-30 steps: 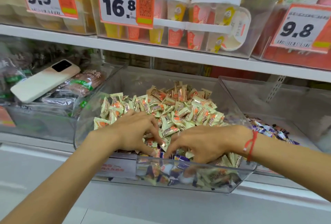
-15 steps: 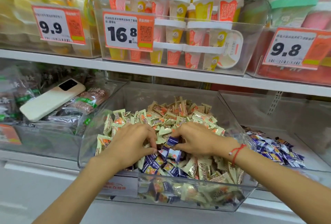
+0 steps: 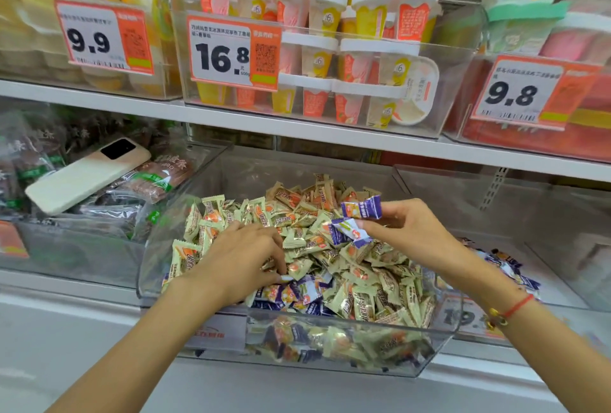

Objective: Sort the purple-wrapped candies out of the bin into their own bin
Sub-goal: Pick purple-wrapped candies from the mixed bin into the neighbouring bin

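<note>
A clear middle bin (image 3: pixel 330 363) holds a heap of cream-green candies (image 3: pixel 363 280) with several purple-wrapped candies (image 3: pixel 297 293) near its front. My right hand (image 3: pixel 410 230) is raised over the heap and pinches two purple candies (image 3: pixel 358 214) in its fingertips. Lower down, my left hand (image 3: pixel 238 260) rests on the pile with its fingers curled into the candies beside the purple ones; what it holds is hidden. To the right, a second clear bin (image 3: pixel 562 247) has purple candies (image 3: pixel 509 267) on its floor.
A white phone (image 3: pixel 86 174) lies on dark snack packs in the left bin (image 3: pixel 66 257). The shelf above (image 3: pixel 297 135) carries clear boxes of dessert cups (image 3: pixel 330 59) with orange price tags (image 3: pixel 231 52). A grey ledge runs below the bins.
My right hand has lifted up and to the right out of the pile with two purple candies. The left hand stays in the candies. The camera has tilted upward.
</note>
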